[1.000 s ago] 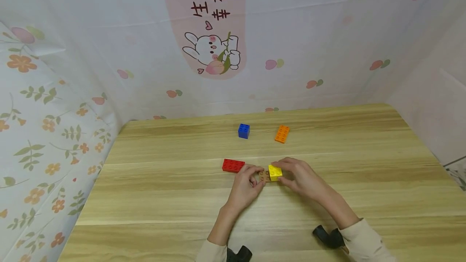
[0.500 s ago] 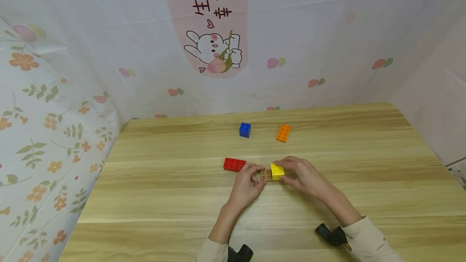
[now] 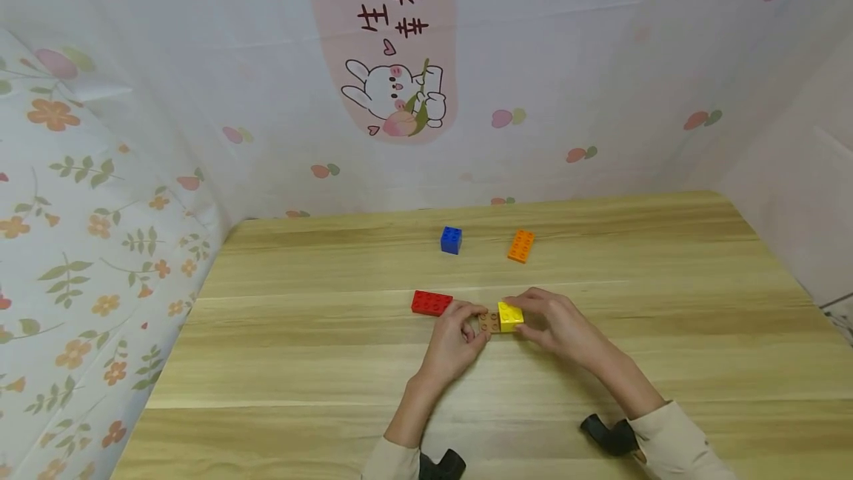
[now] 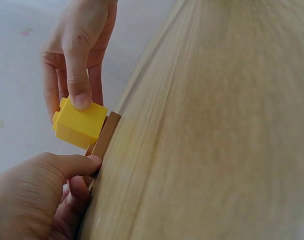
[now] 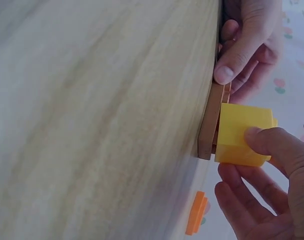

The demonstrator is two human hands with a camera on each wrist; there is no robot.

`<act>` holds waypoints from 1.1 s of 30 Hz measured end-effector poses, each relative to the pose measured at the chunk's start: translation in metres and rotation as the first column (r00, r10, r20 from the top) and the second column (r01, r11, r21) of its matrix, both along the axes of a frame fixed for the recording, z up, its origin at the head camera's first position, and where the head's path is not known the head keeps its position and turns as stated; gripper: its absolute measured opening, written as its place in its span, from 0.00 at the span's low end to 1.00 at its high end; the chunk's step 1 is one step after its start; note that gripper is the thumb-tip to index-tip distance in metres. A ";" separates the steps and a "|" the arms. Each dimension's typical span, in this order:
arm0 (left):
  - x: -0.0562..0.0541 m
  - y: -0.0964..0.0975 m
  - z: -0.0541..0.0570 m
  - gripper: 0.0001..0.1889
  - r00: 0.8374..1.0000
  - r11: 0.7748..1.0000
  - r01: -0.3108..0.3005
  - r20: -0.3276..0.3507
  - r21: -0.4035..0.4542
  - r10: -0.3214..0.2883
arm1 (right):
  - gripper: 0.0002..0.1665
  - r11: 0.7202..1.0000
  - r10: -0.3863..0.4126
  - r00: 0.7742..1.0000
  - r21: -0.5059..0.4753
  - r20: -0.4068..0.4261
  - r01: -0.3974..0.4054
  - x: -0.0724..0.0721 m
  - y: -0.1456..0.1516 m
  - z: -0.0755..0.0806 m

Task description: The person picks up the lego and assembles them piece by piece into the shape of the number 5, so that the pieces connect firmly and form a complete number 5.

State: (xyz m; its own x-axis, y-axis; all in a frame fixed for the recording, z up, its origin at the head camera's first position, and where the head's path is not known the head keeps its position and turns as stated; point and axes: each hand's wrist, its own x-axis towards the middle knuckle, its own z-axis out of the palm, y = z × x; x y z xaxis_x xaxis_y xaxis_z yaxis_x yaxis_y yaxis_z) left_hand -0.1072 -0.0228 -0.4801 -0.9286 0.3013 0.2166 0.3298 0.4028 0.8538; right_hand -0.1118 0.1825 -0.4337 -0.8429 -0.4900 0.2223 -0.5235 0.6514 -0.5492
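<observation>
A flat brown building plate (image 3: 489,323) lies on the table, and my left hand (image 3: 453,343) pinches its left end between thumb and fingers. My right hand (image 3: 558,323) grips a yellow building brick (image 3: 511,318) by its sides, thumb at the near side. This brick is over the plate's right end; in the left wrist view the brick (image 4: 79,122) looks slightly tilted, with a thin dark gap between it and the plate (image 4: 107,135). Bare studs show on the plate between the brick and my left fingers. The brick's underside is hidden.
A red brick (image 3: 432,304) lies just left of my left hand, close to its knuckles. Farther back are a small blue brick (image 3: 451,240) and a flat orange plate (image 3: 521,246). Patterned cloth (image 3: 266,95) hangs behind the wooden table (image 3: 300,361).
The whole head view has shifted slightly. Both hands keep their hold on the brown plate and the yellow brick, with hardly any visible movement between them.
</observation>
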 end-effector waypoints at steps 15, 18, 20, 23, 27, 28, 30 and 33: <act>0.000 -0.001 -0.001 0.17 1.000 1.000 -0.006 -0.010 0.006 0.006 | 0.25 0.998 -0.009 1.000 -0.055 -0.022 0.008 0.000 -0.001 -0.003; 0.000 -0.001 -0.002 0.17 1.000 1.000 0.001 -0.018 0.010 -0.001 | 0.25 0.998 -0.014 1.000 -0.061 -0.022 0.012 0.001 0.000 -0.004; 0.000 0.000 -0.002 0.17 1.000 1.000 0.002 -0.020 0.009 -0.002 | 0.25 0.998 -0.015 1.000 -0.066 -0.011 0.014 0.001 0.000 -0.004; 0.000 0.000 -0.001 0.17 1.000 1.000 -0.002 -0.018 0.003 0.002 | 0.25 0.997 -0.016 1.000 -0.070 -0.004 0.016 0.001 0.001 -0.004; 0.000 0.000 0.000 0.17 1.000 1.000 -0.005 -0.017 -0.004 0.005 | 0.25 0.997 -0.017 1.000 -0.077 -0.003 0.017 0.000 0.003 -0.004; 0.000 0.000 0.001 0.17 1.000 1.000 -0.006 -0.017 -0.006 0.006 | 0.25 0.997 -0.016 1.000 -0.079 -0.001 0.016 0.000 0.003 -0.004; 0.000 0.000 0.001 0.17 1.000 1.000 -0.008 -0.018 -0.008 0.008 | 0.25 0.997 -0.010 1.000 -0.083 0.002 0.010 0.000 0.004 -0.005; 0.001 -0.001 0.001 0.17 1.000 1.000 -0.007 -0.012 -0.006 0.007 | 0.25 0.996 -0.001 1.000 -0.084 0.004 0.002 0.000 0.004 -0.006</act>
State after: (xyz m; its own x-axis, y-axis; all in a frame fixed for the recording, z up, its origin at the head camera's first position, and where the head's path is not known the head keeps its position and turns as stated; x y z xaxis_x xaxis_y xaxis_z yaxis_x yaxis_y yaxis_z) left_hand -0.1066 -0.0233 -0.4789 -0.9280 0.2964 0.2258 0.3373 0.4106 0.8471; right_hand -0.1123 0.1869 -0.4393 -0.8446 -0.4684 0.2593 -0.5202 0.6034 -0.6044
